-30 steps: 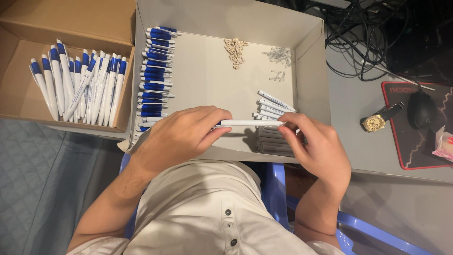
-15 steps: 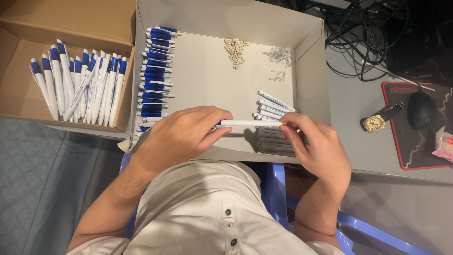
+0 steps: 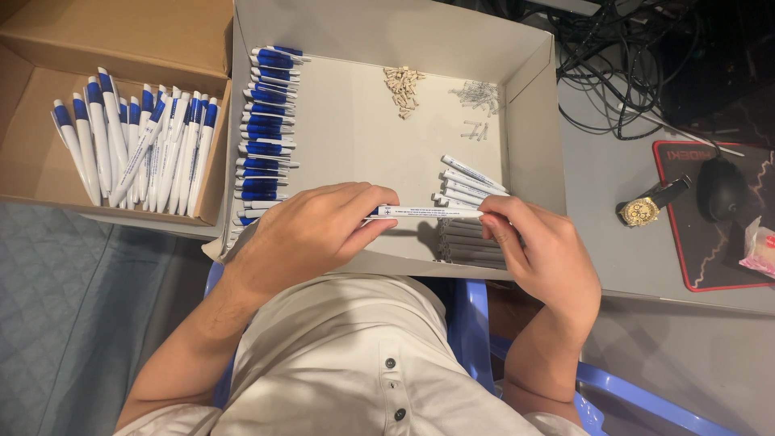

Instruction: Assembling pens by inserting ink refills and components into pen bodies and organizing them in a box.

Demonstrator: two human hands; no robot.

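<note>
A seated person in a cream shirt (image 3: 355, 363) holds a white pen barrel (image 3: 428, 212) level above the near wall of an open tray (image 3: 529, 73). The left hand (image 3: 311, 230) is curled round one end, thumb under and fingers over. The right hand (image 3: 537, 246) pinches the other end between fingertips (image 3: 490, 220). By the look of it, this is the joining step of pen assembly: the barrel is gripped at both ends, as if a part is being pushed or twisted home. The next move would seem to call for a steady, straight press along the barrel, then a clear spot to lay it down.

Just beyond the right hand lies a small stack of bare white barrels (image 3: 468, 182). Beyond the left hand, a row of blue clips (image 3: 266, 121) runs along the tray's left side. At the tray's far end sit a heap of tan tips (image 3: 402, 85) and a scatter of springs (image 3: 478, 97). Left of the left hand, a brown box (image 3: 48, 32) holds finished pens (image 3: 137, 145). Well to the right of the right hand, a gold watch (image 3: 642, 210) and a mouse (image 3: 721, 187) rest by a mat (image 3: 686, 258).
</note>
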